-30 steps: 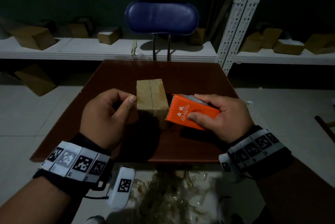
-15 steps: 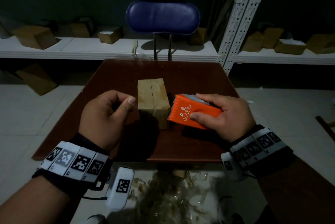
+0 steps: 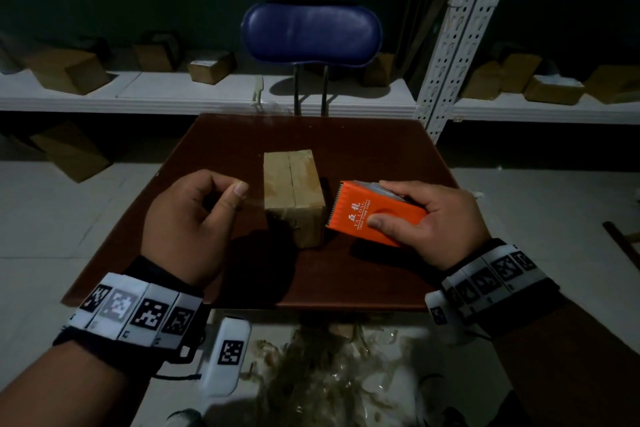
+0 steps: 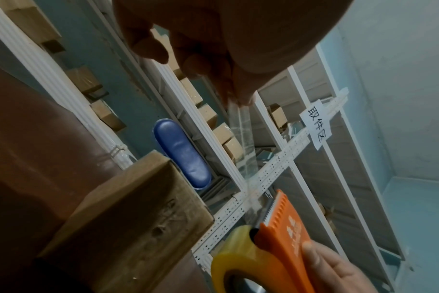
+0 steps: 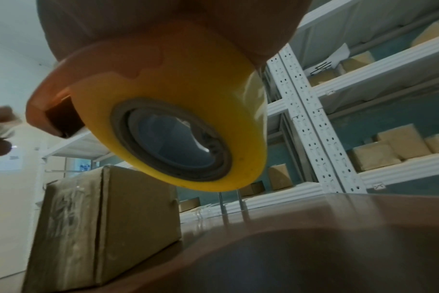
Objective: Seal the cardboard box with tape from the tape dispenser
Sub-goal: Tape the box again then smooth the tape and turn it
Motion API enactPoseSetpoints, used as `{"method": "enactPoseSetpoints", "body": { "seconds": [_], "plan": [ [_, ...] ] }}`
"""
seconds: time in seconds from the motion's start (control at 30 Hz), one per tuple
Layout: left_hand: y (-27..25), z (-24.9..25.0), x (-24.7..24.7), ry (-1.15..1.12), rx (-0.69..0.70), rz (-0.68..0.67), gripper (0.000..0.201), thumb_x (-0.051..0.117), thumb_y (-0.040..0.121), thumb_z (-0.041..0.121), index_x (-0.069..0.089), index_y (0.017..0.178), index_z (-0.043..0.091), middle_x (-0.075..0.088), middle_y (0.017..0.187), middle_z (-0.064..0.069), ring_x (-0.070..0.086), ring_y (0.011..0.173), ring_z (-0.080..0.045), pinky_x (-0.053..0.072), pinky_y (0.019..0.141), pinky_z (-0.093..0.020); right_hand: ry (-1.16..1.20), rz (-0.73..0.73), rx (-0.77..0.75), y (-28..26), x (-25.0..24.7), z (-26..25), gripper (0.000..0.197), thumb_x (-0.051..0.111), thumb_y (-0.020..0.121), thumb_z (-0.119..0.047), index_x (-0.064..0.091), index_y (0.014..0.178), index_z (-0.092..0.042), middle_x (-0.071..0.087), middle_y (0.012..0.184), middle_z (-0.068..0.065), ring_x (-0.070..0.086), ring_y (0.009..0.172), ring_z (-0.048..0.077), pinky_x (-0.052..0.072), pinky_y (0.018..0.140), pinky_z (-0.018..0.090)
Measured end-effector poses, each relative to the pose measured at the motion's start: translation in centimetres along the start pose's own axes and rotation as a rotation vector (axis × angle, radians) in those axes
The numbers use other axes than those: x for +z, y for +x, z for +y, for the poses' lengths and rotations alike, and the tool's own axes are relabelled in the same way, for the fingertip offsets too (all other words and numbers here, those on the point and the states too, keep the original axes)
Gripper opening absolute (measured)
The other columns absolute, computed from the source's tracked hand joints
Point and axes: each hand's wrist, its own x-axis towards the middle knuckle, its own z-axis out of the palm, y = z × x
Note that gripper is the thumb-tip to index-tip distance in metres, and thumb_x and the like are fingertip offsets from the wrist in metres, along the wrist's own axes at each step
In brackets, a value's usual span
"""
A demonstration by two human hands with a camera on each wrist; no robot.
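Observation:
A small cardboard box (image 3: 292, 196) stands on the brown table (image 3: 363, 274), flaps down, a seam along its top. My right hand (image 3: 434, 220) grips the orange tape dispenser (image 3: 375, 215) just right of the box, its toothed edge toward the box. The yellow tape roll (image 5: 178, 119) sits under the dispenser. My left hand (image 3: 207, 205) hovers left of the box and pinches the end of a clear tape strip (image 4: 242, 138) between thumb and fingers. The strip stretches from that pinch over the box (image 4: 128, 216) to the dispenser (image 4: 286, 234).
A blue chair (image 3: 311, 35) stands behind the table. White shelving (image 3: 453, 46) with several cardboard boxes runs along the back wall. Crumpled tape scraps (image 3: 332, 367) lie on the floor by the table's near edge.
My left hand has drawn left, away from the box, pulling the tape strip longer. The right hand and dispenser stayed almost still.

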Motion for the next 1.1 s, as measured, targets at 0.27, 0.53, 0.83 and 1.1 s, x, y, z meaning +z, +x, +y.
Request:
{"method": "enactPoseSetpoints", "body": {
  "seconds": [0.27,0.53,0.83,1.1],
  "plan": [
    [0.1,-1.4,0.3,-0.169,-0.101,-0.149,0.018,0.069,0.089,0.022,0.065,0.075,0.032,0.069,0.071,0.012,0.064,0.072,0.005,0.042,0.060,-0.003,-0.087,-0.034,-0.033,0.1,-0.2,0.1,0.073,0.067,0.069,-0.072,0.068,0.130,-0.031,0.070,0.122,-0.015,0.050,0.095,-0.016,0.029,0.083,-0.009],
    [0.0,-2.7,0.6,-0.112,-0.188,-0.247,0.030,0.083,0.074,0.028,0.072,0.101,0.033,0.072,0.084,0.014,0.067,0.083,0.000,0.052,0.075,-0.020,-0.188,-0.001,-0.090,0.1,-0.2,-0.6,0.065,0.072,0.075,-0.065,0.072,0.126,-0.024,0.075,0.121,-0.005,0.068,0.107,0.012,0.046,0.094,0.031],
    [0.5,-3.3,1.5,-0.153,-0.262,-0.224,0.059,0.087,0.068,0.017,0.062,0.121,0.023,0.069,0.070,0.028,0.062,0.070,0.017,0.040,0.065,0.003,-0.370,0.029,-0.151,0.8,0.9,-0.3,0.069,0.057,0.079,-0.074,0.073,0.123,-0.023,0.078,0.111,-0.001,0.073,0.097,0.023,0.049,0.091,0.039],
    [0.1,-4.4,2.9,-0.142,-0.288,-0.185,0.023,0.087,0.069,0.021,0.066,0.075,0.027,0.069,0.072,0.029,0.064,0.068,0.010,0.044,0.058,-0.002,-0.418,0.058,-0.144,1.1,1.6,0.1,0.071,0.054,0.079,-0.075,0.074,0.122,-0.021,0.078,0.109,0.002,0.073,0.097,0.026,0.050,0.090,0.042]
  ]
}}
